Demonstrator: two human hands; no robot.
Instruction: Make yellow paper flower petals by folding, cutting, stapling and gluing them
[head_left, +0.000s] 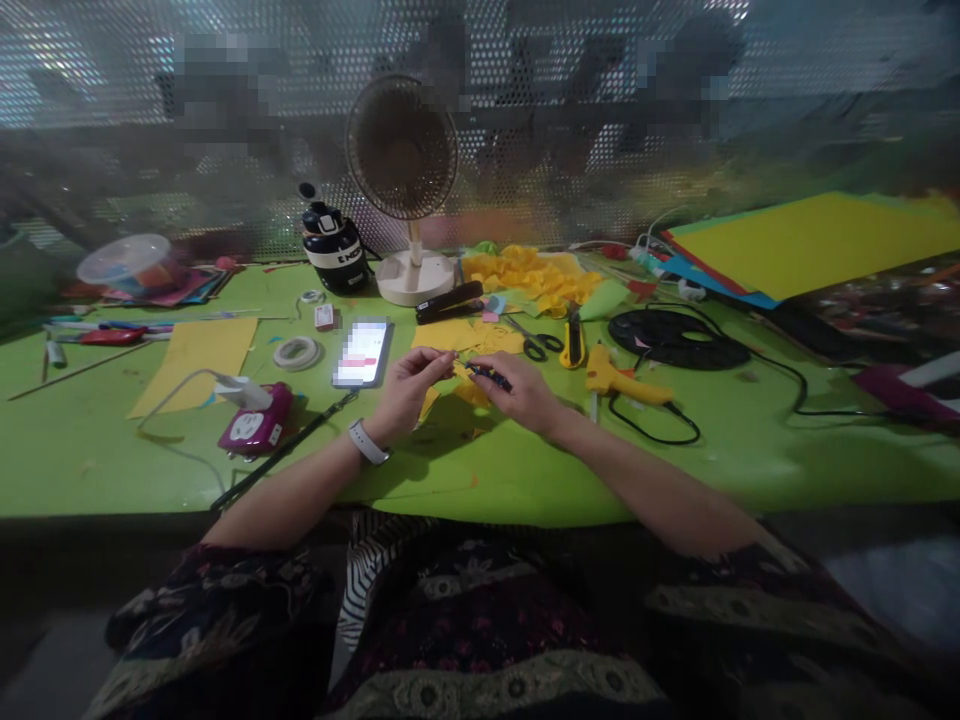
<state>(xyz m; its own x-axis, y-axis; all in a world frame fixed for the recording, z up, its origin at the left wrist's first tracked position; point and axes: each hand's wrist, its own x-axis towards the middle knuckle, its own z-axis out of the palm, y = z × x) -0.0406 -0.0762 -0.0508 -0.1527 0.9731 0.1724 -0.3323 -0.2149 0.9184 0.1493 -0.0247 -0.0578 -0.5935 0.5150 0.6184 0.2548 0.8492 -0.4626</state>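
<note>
Over the green table, my left hand (418, 380) pinches a small yellow paper piece (459, 368) between thumb and fingertips. Close beside it, my right hand (523, 388) is closed round a slim dark blue patterned tool (487, 375), its tip at the yellow paper. Its exact kind is too small to make out. Yellow paper scraps (472, 392) lie under and between both hands. Just beyond them are more cut yellow papers (491, 338) and black-handled scissors (541, 347). A yellow box cutter (574, 342) and a yellow glue gun (622, 380) lie right of my right hand.
A phone (362, 352), a tape roll (297, 352) and a purple power adapter (257, 420) lie left. Behind stand a black bottle (335, 255), a fan (415, 277), a stapler (448, 302) and an orange-yellow paper heap (532, 278). A black palette (675, 338) and cable lie right.
</note>
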